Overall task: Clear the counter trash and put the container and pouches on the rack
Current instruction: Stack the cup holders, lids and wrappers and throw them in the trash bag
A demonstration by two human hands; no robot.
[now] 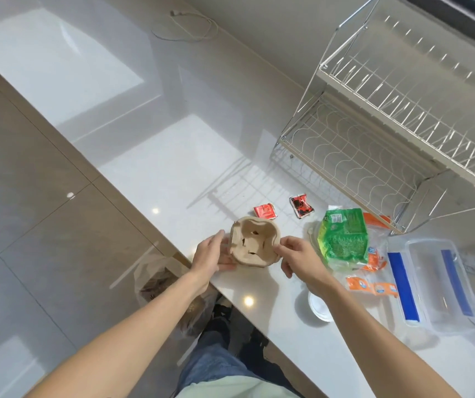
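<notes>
Counter trash comes first here — a brown pulp cup carrier (255, 243) sits at the counter's (178, 170) near edge, pinched between both hands. The left hand (212, 252) clamps its left rim, thumb on top; the right hand (296, 254) grips the right rim with fingertips. A plastic bag (167, 288) hangs below the edge, left of the person's legs — probably the bin for this piece. To do this well, I'd fold the carrier flat between both hands, then lower it into the bag's mouth so it doesn't snag. Further right lie two small red sachets (265, 211), then a green pouch (344, 237) atop orange pouches (372, 287), with the clear container (437, 288) beside them. The wire rack (388, 119) stands behind, both shelves bare.
</notes>
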